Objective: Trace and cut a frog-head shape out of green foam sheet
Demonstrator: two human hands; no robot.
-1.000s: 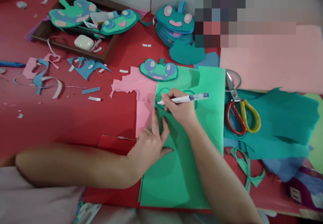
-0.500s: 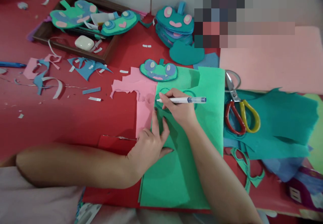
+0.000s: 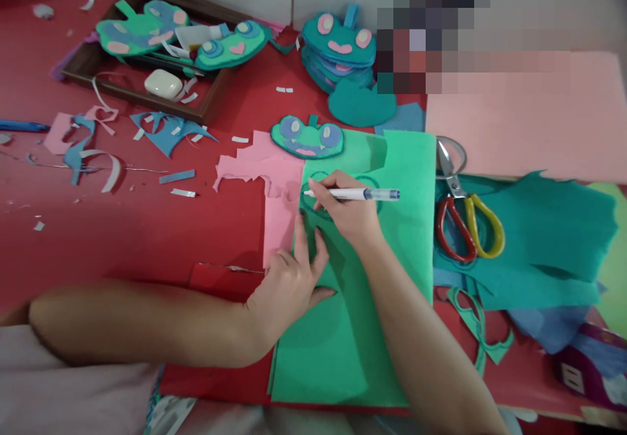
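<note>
Right hand (image 3: 350, 209), yours: fingers closed in a writing grip low on a white pen (image 3: 369, 194), its clear, blue-ended back pointing right. The nib sits at the left side of a drawn outline (image 3: 371, 179); whether it touches the surface, you cannot tell from here.

Left hand (image 3: 289, 288), yours: fingers spread apart, gripping nothing, laid over the left part of the green sheet (image 3: 318, 363), with one fingertip close to the nib.

Green sheet: directly before you on the red desk (image 3: 122, 239), the outline on its upper part, partly hidden by your right hand.

At the sheet's top left: one green face cutout (image 3: 307, 137), with purple eye patches and a pink mouth patch. Along its left edge: pink scrap (image 3: 281, 229), irregularly cut.

To your right: scissors (image 3: 456, 190), one red handle and one yellow, blades pointing away from you, lying on a teal sheet (image 3: 573, 226). Beyond these, a large pale pink sheet (image 3: 529, 121).

Far side: a stack of teal face pieces (image 3: 337, 44), a plain teal cutout (image 3: 362, 104) just in front. Far left: a brown wooden tray (image 3: 73, 69), containing a white rounded case (image 3: 163, 83), two more green faces (image 3: 232, 44) lying across it.
</note>
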